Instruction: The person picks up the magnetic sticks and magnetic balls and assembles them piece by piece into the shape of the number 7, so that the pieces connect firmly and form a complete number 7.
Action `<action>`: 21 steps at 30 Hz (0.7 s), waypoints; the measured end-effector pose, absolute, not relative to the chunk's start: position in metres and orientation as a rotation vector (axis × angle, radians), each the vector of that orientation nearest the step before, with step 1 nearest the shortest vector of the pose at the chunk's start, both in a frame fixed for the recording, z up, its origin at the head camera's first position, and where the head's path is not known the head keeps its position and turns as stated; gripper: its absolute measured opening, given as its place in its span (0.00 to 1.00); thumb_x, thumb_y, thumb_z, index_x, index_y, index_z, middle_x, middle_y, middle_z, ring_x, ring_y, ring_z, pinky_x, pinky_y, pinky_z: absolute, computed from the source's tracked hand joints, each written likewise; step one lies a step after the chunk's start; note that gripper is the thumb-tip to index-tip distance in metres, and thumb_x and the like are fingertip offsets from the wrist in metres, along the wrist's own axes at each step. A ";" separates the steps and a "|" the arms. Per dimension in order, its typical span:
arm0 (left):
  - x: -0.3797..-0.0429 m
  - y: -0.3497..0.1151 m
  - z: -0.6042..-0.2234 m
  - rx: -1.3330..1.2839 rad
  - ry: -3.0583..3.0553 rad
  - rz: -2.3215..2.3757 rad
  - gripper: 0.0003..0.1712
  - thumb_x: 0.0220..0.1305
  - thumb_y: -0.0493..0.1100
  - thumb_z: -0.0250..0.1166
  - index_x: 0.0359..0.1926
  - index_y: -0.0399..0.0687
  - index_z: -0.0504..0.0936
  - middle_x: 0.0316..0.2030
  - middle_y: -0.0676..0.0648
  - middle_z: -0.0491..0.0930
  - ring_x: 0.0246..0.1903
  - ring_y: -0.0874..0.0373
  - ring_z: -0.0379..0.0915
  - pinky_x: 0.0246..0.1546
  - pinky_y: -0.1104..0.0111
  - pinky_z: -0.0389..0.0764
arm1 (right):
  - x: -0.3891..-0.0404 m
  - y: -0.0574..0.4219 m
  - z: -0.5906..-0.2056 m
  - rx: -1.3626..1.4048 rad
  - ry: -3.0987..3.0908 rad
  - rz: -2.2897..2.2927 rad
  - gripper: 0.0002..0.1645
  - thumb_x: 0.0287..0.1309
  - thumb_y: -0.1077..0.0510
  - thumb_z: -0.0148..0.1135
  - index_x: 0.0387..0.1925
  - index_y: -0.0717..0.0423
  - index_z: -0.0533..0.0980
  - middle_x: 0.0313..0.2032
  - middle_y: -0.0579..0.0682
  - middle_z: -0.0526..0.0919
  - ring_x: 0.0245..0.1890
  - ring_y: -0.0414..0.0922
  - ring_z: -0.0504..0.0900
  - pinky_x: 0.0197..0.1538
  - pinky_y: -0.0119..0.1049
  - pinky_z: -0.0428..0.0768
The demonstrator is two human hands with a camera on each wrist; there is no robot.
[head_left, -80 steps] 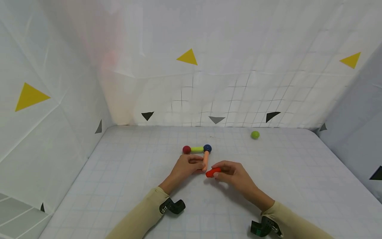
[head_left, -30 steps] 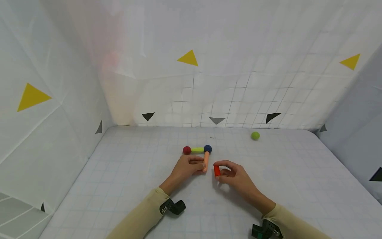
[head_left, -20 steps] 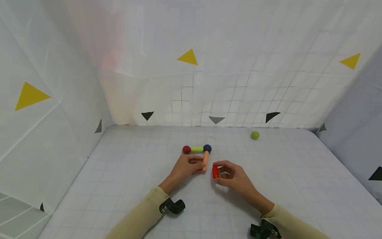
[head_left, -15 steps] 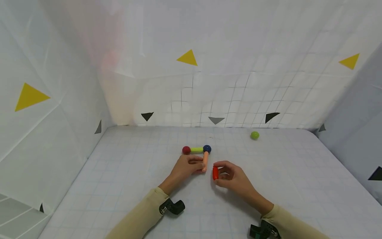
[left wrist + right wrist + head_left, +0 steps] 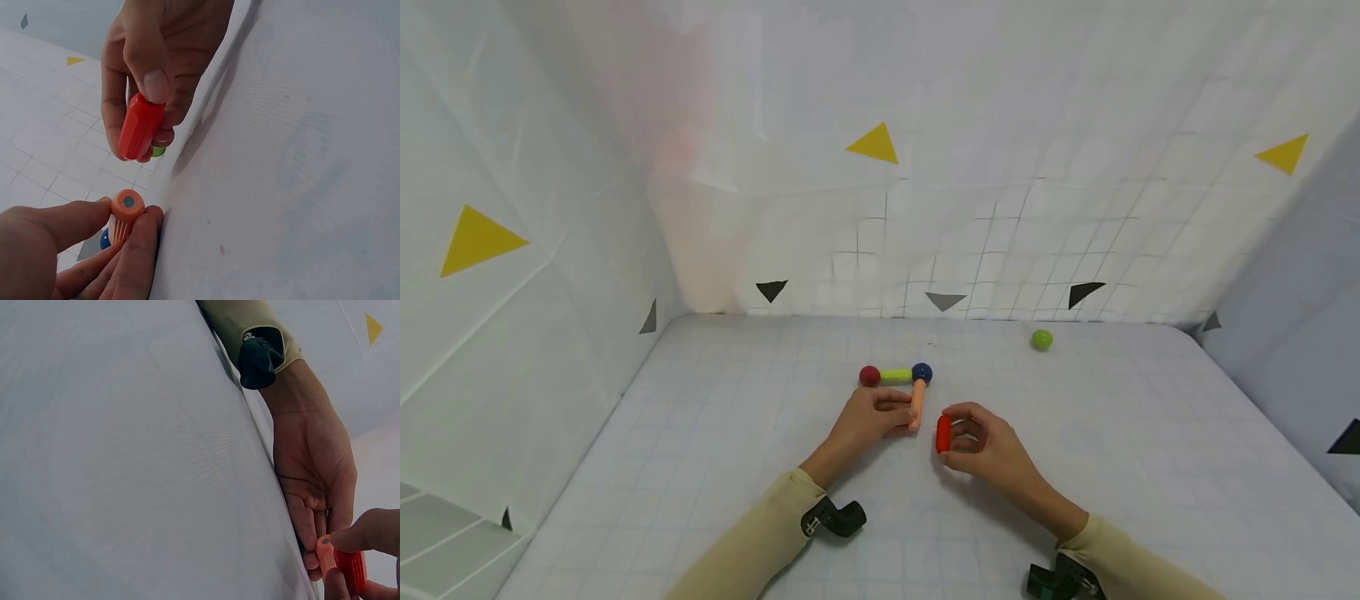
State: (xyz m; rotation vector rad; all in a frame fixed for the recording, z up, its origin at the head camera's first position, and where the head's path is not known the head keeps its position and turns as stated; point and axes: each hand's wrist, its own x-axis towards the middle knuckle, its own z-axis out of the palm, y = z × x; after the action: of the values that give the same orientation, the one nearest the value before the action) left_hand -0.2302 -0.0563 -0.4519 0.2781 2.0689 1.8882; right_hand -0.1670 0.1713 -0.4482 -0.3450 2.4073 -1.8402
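In the head view my left hand pinches the near part of an orange magnetic rod. Its far end meets a dark blue ball. From that ball a yellow-green rod runs left to a dark red ball. My right hand holds a short red rod between thumb and fingers, to the right of the orange rod and apart from it. A grey metal disc shows in the free end of the orange rod in the left wrist view, with the red rod nearby.
A light green ball lies at the back right of the white gridded table. White sheets with yellow and black triangles enclose the back and sides. Each wrist bears a dark camera mount, such as the left one.
The red rod has turned from lying crosswise, near the orange rod's end, to standing lengthwise, and shifted slightly right with my right hand. My left hand and the joined pieces have stayed put.
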 end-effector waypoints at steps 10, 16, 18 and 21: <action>-0.232 -0.056 -0.452 0.276 2.074 1.888 0.18 0.66 0.38 0.74 0.54 0.33 0.86 0.44 0.42 0.87 0.40 0.54 0.86 0.44 0.64 0.86 | -0.167 0.169 -0.448 -0.459 2.553 -1.750 0.31 0.52 0.66 0.80 0.56 0.62 0.75 0.47 0.55 0.83 0.45 0.53 0.83 0.50 0.40 0.85; -0.232 -0.055 -0.454 0.257 2.117 1.852 0.18 0.65 0.39 0.75 0.53 0.35 0.87 0.43 0.43 0.88 0.40 0.55 0.85 0.44 0.65 0.85 | -0.167 0.167 -0.451 -0.490 2.556 -1.735 0.32 0.51 0.66 0.81 0.57 0.62 0.76 0.46 0.55 0.83 0.43 0.54 0.83 0.48 0.40 0.85; -0.232 -0.056 -0.454 0.255 2.123 1.847 0.18 0.65 0.40 0.75 0.53 0.35 0.87 0.42 0.43 0.88 0.40 0.55 0.85 0.44 0.65 0.85 | -0.166 0.166 -0.450 -0.496 2.541 -1.739 0.33 0.51 0.66 0.81 0.57 0.63 0.75 0.46 0.56 0.83 0.43 0.53 0.84 0.49 0.40 0.85; -0.231 -0.057 -0.453 0.257 2.100 1.864 0.19 0.65 0.39 0.75 0.53 0.34 0.86 0.43 0.43 0.88 0.40 0.54 0.86 0.44 0.64 0.86 | -0.166 0.164 -0.450 -0.502 2.530 -1.739 0.32 0.51 0.66 0.81 0.57 0.63 0.76 0.47 0.56 0.83 0.43 0.52 0.84 0.50 0.41 0.85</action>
State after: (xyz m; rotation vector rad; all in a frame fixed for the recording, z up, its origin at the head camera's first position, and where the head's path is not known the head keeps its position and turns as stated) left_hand -0.2314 -0.0566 -0.4532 0.2571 2.0998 1.8644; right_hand -0.1657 0.1643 -0.4496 -0.5016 2.5295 -1.7389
